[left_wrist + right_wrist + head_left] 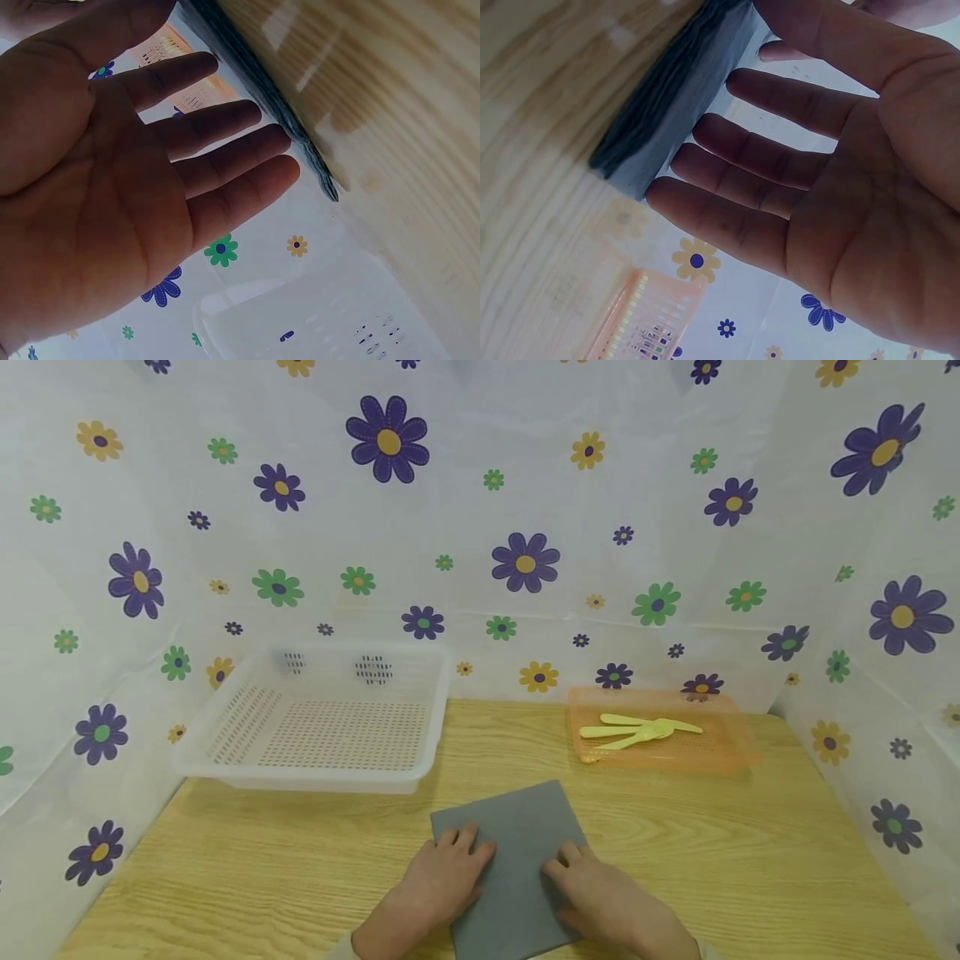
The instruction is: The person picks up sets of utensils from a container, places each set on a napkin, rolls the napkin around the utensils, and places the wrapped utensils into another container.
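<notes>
A dark grey folded cloth (517, 827) lies flat on the table, turned slightly askew. Its stacked layers show along the edge in both wrist views. On its left part rests my left hand (446, 877), fingers spread, fingertips on the top surface. My right hand (603, 893) touches the cloth's right side with its fingertips. In the left wrist view the fingers (225, 169) reach out nearly straight, with the palm off the cloth. The right wrist view shows the right fingers (727, 217) also extended, their tips along the top of the cloth.
A white perforated basket (315, 777) stands at the back left. At the back right is an orange basket (667, 764) with several yellow plastic utensils (652, 729) in it. Behind the wooden table (750, 860) hangs a flower-patterned white sheet (450, 510), which also covers both sides.
</notes>
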`<state>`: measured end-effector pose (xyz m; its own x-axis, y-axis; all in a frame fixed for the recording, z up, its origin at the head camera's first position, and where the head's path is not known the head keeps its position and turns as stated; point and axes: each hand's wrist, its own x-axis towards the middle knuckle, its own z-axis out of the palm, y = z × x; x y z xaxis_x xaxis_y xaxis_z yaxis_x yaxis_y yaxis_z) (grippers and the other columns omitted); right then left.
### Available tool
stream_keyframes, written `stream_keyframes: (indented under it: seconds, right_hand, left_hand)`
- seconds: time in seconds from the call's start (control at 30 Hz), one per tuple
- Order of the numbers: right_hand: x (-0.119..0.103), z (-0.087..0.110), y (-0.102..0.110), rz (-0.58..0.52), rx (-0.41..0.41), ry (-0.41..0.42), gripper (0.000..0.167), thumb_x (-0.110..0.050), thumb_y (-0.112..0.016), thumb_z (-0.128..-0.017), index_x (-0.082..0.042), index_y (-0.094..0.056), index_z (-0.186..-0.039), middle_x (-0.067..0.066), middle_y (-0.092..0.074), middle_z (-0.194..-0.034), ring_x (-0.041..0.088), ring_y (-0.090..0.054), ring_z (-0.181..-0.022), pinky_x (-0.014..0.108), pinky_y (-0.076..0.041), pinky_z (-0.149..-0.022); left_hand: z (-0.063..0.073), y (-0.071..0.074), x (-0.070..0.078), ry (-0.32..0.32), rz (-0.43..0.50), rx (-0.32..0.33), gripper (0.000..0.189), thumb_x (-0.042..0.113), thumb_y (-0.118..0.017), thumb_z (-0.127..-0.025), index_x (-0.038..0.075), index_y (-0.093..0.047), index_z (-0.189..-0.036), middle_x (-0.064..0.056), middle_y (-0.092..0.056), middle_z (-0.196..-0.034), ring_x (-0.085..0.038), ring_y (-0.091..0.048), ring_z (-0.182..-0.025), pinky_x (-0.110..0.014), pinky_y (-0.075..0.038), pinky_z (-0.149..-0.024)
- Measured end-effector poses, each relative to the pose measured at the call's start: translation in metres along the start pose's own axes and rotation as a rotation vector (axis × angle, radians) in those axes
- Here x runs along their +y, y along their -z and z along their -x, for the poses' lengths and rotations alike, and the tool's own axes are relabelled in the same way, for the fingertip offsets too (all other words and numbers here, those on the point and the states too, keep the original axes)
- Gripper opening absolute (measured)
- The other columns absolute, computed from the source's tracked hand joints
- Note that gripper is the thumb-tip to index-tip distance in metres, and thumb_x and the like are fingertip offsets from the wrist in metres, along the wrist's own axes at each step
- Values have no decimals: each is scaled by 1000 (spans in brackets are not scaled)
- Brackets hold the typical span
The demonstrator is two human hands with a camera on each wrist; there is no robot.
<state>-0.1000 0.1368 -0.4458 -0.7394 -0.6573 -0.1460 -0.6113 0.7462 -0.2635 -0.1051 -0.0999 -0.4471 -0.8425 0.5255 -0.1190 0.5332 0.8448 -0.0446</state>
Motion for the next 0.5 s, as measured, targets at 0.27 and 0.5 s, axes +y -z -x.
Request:
stream_keyframes:
  seconds: [0.27, 0.5]
  right_hand:
    - [-1, 0, 0, -30, -11, -14, 38, -18, -81, -83, -9, -63, -116, -1, -48, -98, 12, -46, -85, 26, -48, -66]
    - [-1, 1, 0, -36, -4, -11, 39, -17, -81, -83, -9, -63, -116, -1, -48, -99, 13, -47, -87, 26, -48, -66]
  left_hand:
    - [0, 0, 0, -5, -4, -10, 51, 37, -74, -89, 18, -57, -133, -13, -52, -137, -32, -55, -118, -44, -54, -81]
    - [0, -1, -1, -11, -4, -9, 51, 37, -74, -88, 18, -57, -133, -13, -53, -137, -32, -56, -117, -44, -54, -82]
